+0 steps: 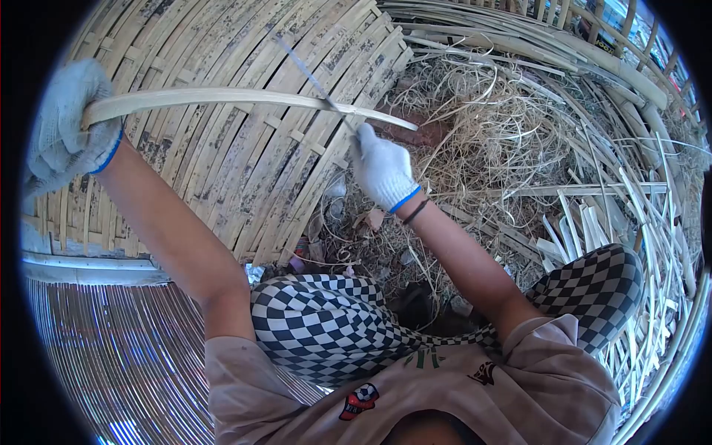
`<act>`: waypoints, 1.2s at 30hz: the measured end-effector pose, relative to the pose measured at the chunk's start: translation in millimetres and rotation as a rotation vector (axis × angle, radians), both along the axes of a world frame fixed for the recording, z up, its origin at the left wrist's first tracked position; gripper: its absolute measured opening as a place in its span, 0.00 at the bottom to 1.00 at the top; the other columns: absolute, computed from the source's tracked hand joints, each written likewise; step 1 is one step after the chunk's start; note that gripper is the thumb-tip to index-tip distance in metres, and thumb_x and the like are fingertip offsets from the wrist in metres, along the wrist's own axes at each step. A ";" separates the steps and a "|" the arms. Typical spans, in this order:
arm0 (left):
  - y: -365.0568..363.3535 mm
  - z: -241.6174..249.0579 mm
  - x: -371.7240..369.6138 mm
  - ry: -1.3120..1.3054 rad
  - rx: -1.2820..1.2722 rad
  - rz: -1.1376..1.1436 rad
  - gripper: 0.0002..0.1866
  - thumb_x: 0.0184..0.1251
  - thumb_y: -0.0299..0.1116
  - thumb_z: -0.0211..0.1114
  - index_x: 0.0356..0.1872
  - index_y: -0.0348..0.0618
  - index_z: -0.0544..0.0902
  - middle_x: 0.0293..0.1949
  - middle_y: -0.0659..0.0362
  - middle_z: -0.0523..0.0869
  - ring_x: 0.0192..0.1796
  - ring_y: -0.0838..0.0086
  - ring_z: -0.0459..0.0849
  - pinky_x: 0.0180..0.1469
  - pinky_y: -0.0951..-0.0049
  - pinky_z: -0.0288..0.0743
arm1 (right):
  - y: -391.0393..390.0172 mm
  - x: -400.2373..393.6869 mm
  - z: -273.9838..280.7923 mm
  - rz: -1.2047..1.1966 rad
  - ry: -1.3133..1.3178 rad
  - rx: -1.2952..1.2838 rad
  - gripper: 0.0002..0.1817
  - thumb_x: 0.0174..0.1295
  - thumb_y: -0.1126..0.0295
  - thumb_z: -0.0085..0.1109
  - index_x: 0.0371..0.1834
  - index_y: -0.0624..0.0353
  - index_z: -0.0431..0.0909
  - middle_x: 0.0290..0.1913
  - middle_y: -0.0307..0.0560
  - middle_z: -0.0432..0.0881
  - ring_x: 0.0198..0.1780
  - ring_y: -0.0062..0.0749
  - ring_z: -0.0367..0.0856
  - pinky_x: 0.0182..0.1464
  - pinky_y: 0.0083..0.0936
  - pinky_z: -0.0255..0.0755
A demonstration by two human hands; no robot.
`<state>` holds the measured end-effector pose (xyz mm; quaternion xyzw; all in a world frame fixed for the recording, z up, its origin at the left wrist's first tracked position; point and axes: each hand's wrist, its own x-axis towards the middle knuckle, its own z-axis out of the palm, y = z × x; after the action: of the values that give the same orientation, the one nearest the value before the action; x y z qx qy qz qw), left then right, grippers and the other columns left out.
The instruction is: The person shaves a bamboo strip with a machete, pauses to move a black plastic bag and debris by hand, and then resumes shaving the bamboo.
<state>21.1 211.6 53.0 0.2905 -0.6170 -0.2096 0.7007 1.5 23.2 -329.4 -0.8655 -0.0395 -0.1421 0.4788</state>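
My left hand (70, 126), in a white glove with a blue cuff, is closed around the left end of a long pale bamboo strip (215, 96). The strip bows slightly and runs to the right across the view, its far end over the heap of shavings. My right hand (384, 169), gloved the same way, is closed on the handle end of a knife, below the strip. The knife's thin blade (308, 72) points up and to the left and crosses the strip near its right part. My right palm and some fingers are hidden.
A woven bamboo panel (222, 163) spreads across the upper left. Curly bamboo shavings (504, 133) lie heaped at the right, with cut strips (593, 230) beyond my right knee. Long bamboo poles (615, 63) edge the upper right. A slatted surface (133, 356) fills the lower left.
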 end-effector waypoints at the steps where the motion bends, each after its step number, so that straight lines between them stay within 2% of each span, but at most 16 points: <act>1: -3.9 -4.0 -0.9 -0.004 -0.001 -0.059 0.26 0.63 0.49 0.64 0.11 0.70 0.58 0.07 0.81 0.57 0.09 0.94 0.54 0.15 0.94 0.52 | -2.5 10.9 -19.8 -0.034 0.139 -0.037 0.12 0.78 0.60 0.50 0.48 0.59 0.72 0.30 0.61 0.86 0.34 0.62 0.88 0.37 0.54 0.80; 3: -3.4 -8.1 0.4 -0.003 -0.001 -0.103 0.26 0.65 0.49 0.65 0.12 0.70 0.59 0.07 0.81 0.58 0.09 0.96 0.56 0.15 0.95 0.53 | -6.5 20.1 -63.2 -0.062 0.125 -0.060 0.14 0.79 0.59 0.47 0.49 0.59 0.73 0.33 0.62 0.87 0.37 0.63 0.88 0.40 0.55 0.81; 4: 7.1 -4.6 7.4 -0.001 -0.037 -0.046 0.26 0.65 0.48 0.65 0.11 0.70 0.58 0.07 0.82 0.58 0.08 0.95 0.55 0.14 0.95 0.52 | -8.7 22.5 -71.8 -0.084 0.115 -0.069 0.15 0.79 0.58 0.46 0.49 0.60 0.73 0.34 0.63 0.88 0.39 0.63 0.88 0.42 0.55 0.81; 6: 25.7 2.7 19.5 0.008 -0.109 0.071 0.27 0.64 0.46 0.64 0.10 0.71 0.58 0.06 0.82 0.59 0.07 0.95 0.54 0.13 0.95 0.52 | -4.1 17.9 -49.1 -0.073 0.178 -0.044 0.15 0.79 0.59 0.46 0.49 0.60 0.74 0.36 0.65 0.88 0.41 0.63 0.88 0.44 0.56 0.81; 8: 39.6 14.0 21.6 -0.010 -0.031 0.181 0.27 0.63 0.45 0.62 0.10 0.72 0.55 0.05 0.83 0.58 0.06 0.95 0.53 0.12 0.95 0.51 | 1.2 3.3 -13.7 -0.024 0.234 0.033 0.15 0.78 0.59 0.48 0.51 0.61 0.74 0.38 0.66 0.88 0.42 0.65 0.88 0.46 0.56 0.80; 11: 31.4 17.4 15.0 -0.010 0.003 0.255 0.26 0.62 0.41 0.61 0.10 0.73 0.56 0.05 0.82 0.57 0.06 0.94 0.52 0.12 0.93 0.49 | 13.7 -13.9 28.4 0.028 -0.003 -0.029 0.11 0.78 0.61 0.49 0.47 0.58 0.72 0.29 0.61 0.85 0.34 0.62 0.87 0.37 0.55 0.78; 14: 29.5 22.6 9.5 0.012 0.028 0.278 0.25 0.61 0.40 0.61 0.09 0.73 0.58 0.06 0.82 0.58 0.06 0.93 0.52 0.11 0.92 0.47 | 13.3 -15.2 28.0 0.055 -0.237 0.059 0.10 0.78 0.61 0.50 0.45 0.56 0.71 0.25 0.59 0.83 0.31 0.60 0.86 0.33 0.55 0.77; 17: 15.2 19.4 0.3 -0.027 0.079 0.267 0.24 0.61 0.41 0.61 0.09 0.72 0.59 0.06 0.82 0.59 0.06 0.93 0.53 0.11 0.91 0.48 | 3.4 18.2 -24.0 -0.028 -0.045 -0.008 0.11 0.78 0.61 0.49 0.48 0.57 0.72 0.29 0.61 0.86 0.35 0.62 0.88 0.37 0.56 0.79; 19: 16.0 19.2 0.9 -0.032 0.075 0.280 0.24 0.61 0.41 0.61 0.08 0.71 0.60 0.06 0.82 0.61 0.06 0.92 0.54 0.11 0.92 0.49 | -12.6 48.9 -87.1 -0.099 0.230 -0.084 0.13 0.78 0.59 0.49 0.51 0.58 0.74 0.35 0.64 0.88 0.40 0.63 0.89 0.43 0.56 0.81; 22: 37.6 28.4 15.9 -0.009 0.057 0.335 0.23 0.61 0.42 0.61 0.07 0.69 0.62 0.05 0.80 0.63 0.05 0.91 0.55 0.11 0.92 0.51 | -22.1 50.2 -100.3 -0.084 0.281 -0.131 0.15 0.78 0.58 0.49 0.54 0.59 0.74 0.41 0.67 0.89 0.46 0.64 0.89 0.48 0.55 0.81; 27: 39.6 34.9 18.3 -0.073 0.106 0.445 0.24 0.62 0.43 0.61 0.06 0.67 0.64 0.04 0.79 0.64 0.04 0.90 0.57 0.11 0.91 0.53 | -2.4 25.6 -27.6 -0.046 0.163 -0.063 0.14 0.77 0.60 0.50 0.50 0.60 0.74 0.35 0.62 0.88 0.40 0.63 0.88 0.44 0.56 0.80; 28: 37.9 36.5 19.3 -0.074 0.113 0.450 0.24 0.62 0.43 0.61 0.06 0.67 0.64 0.04 0.79 0.64 0.04 0.90 0.57 0.11 0.90 0.53 | 3.8 21.4 -13.4 -0.049 0.058 -0.083 0.12 0.76 0.61 0.52 0.48 0.58 0.73 0.31 0.60 0.87 0.36 0.61 0.88 0.40 0.55 0.79; 31: 36.3 38.4 17.8 -0.038 0.130 0.426 0.24 0.63 0.44 0.60 0.06 0.66 0.63 0.03 0.79 0.64 0.04 0.90 0.57 0.12 0.90 0.53 | 8.7 26.6 -8.7 0.015 -0.160 -0.061 0.11 0.76 0.62 0.54 0.49 0.58 0.73 0.29 0.60 0.86 0.35 0.60 0.87 0.37 0.53 0.79; 32: 38.6 39.4 17.6 -0.024 0.135 0.427 0.24 0.63 0.44 0.60 0.06 0.66 0.63 0.03 0.79 0.63 0.04 0.90 0.57 0.12 0.90 0.53 | 4.9 32.2 -17.2 0.033 -0.234 0.048 0.09 0.74 0.64 0.51 0.46 0.58 0.72 0.26 0.59 0.84 0.33 0.61 0.87 0.37 0.54 0.78; 33: 36.8 37.8 16.4 -0.042 0.124 0.446 0.25 0.63 0.43 0.60 0.06 0.66 0.63 0.03 0.79 0.63 0.04 0.90 0.57 0.12 0.91 0.53 | -1.2 43.3 -35.1 0.035 -0.208 0.004 0.10 0.75 0.63 0.52 0.47 0.59 0.72 0.28 0.58 0.86 0.33 0.60 0.87 0.36 0.53 0.79; 36: 30.0 23.5 14.0 -0.099 0.060 0.492 0.24 0.62 0.41 0.60 0.08 0.67 0.61 0.04 0.79 0.62 0.04 0.91 0.56 0.12 0.91 0.53 | -26.5 75.2 -114.3 -0.020 0.177 -0.079 0.14 0.76 0.60 0.49 0.50 0.60 0.76 0.36 0.63 0.89 0.41 0.62 0.89 0.43 0.54 0.80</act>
<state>35.1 241.6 76.4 0.4623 -0.5547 -0.0366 0.6908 76.7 -3.3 -443.7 -0.8933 0.0060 -0.0680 0.4443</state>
